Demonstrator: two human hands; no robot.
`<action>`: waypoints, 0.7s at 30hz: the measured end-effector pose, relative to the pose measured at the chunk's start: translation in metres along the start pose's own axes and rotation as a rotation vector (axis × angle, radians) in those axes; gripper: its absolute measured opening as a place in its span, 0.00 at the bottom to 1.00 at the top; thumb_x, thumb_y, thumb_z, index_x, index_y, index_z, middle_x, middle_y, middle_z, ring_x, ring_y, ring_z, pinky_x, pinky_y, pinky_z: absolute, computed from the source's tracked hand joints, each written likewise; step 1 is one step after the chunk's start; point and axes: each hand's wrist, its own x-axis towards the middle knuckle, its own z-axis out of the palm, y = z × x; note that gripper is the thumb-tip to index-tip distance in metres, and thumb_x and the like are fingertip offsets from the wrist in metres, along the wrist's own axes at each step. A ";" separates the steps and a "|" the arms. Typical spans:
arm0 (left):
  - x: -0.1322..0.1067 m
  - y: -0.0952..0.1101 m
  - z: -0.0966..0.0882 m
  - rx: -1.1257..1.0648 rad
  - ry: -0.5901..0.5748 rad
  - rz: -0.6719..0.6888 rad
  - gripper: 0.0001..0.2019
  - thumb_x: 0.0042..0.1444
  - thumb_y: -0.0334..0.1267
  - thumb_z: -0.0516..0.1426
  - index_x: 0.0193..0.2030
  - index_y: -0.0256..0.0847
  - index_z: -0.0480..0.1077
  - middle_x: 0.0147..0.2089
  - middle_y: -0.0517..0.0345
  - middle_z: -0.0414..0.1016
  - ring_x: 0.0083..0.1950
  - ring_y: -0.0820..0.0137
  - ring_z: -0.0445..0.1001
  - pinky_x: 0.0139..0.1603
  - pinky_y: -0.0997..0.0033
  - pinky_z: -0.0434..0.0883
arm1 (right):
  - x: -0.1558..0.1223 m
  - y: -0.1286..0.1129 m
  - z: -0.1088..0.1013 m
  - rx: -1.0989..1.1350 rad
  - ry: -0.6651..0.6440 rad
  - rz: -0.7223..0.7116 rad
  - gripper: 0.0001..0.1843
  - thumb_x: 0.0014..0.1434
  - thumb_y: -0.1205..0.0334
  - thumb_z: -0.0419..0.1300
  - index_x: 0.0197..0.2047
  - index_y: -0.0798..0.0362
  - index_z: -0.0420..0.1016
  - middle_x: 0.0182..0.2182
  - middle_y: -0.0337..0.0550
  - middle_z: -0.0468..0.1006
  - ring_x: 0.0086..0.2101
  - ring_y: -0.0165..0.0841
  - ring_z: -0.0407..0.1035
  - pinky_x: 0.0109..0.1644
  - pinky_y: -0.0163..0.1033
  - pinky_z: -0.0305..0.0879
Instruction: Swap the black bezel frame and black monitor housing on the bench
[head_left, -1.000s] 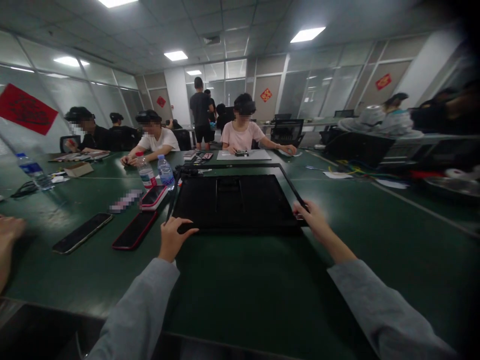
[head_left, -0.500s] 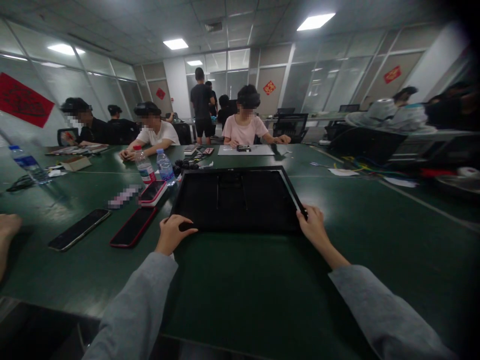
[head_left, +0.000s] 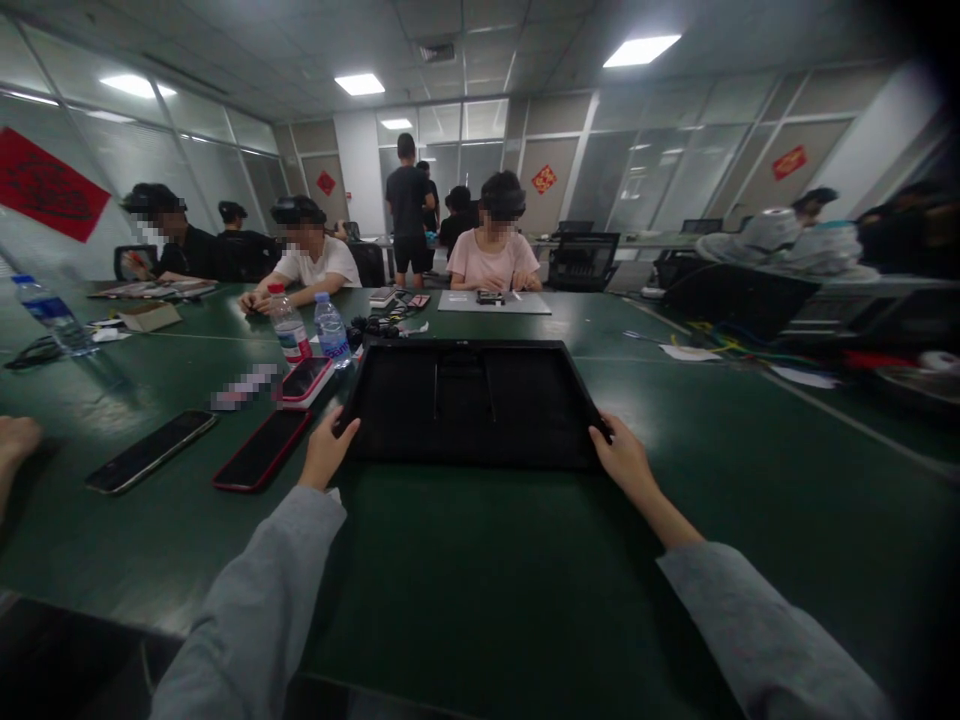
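Observation:
A black, shallow rectangular tray-like panel [head_left: 457, 425] with a raised rim lies in front of me on the green table. Two thin upright lines and a small block show toward its far side; its exact kind I cannot tell. My left hand [head_left: 328, 445] is closed around its left edge near the front corner, thumb on the near side of the rim. At the right edge, also close to the front corner, my right hand [head_left: 624, 455] grips the rim, with its fingers partly hidden.
Left of the panel lie a red-edged phone [head_left: 262, 450], a dark phone [head_left: 152, 452] and a pink-rimmed phone [head_left: 304, 380]. Two bottles, one red-capped [head_left: 289, 325] and one blue-capped [head_left: 331, 332], stand behind them. Another person's hand [head_left: 16, 440] rests at far left. Several people sit across the table.
My left hand has shifted from the panel's front left corner up onto its left edge. A pale strip along the right rim no longer shows. My right hand stays at the right edge.

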 end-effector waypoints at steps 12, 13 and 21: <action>-0.007 0.016 -0.017 0.293 0.068 -0.032 0.21 0.59 0.46 0.58 0.55 0.41 0.76 0.51 0.48 0.81 0.51 0.59 0.79 0.56 0.60 0.72 | 0.010 -0.004 0.012 0.043 -0.016 -0.014 0.28 0.60 0.52 0.52 0.60 0.55 0.72 0.57 0.55 0.75 0.57 0.48 0.69 0.63 0.60 0.63; -0.008 0.018 -0.017 0.324 0.072 -0.021 0.21 0.59 0.46 0.57 0.55 0.40 0.76 0.51 0.48 0.81 0.51 0.58 0.79 0.56 0.59 0.71 | 0.010 -0.004 0.012 0.033 -0.015 -0.012 0.28 0.61 0.52 0.52 0.61 0.55 0.72 0.57 0.56 0.75 0.57 0.49 0.69 0.63 0.60 0.63; -0.005 0.014 -0.016 0.336 0.053 -0.024 0.21 0.58 0.47 0.57 0.54 0.40 0.76 0.47 0.49 0.82 0.48 0.59 0.79 0.54 0.62 0.72 | 0.011 -0.003 0.010 0.001 -0.042 0.004 0.30 0.61 0.52 0.53 0.62 0.56 0.72 0.56 0.55 0.76 0.54 0.49 0.72 0.61 0.58 0.65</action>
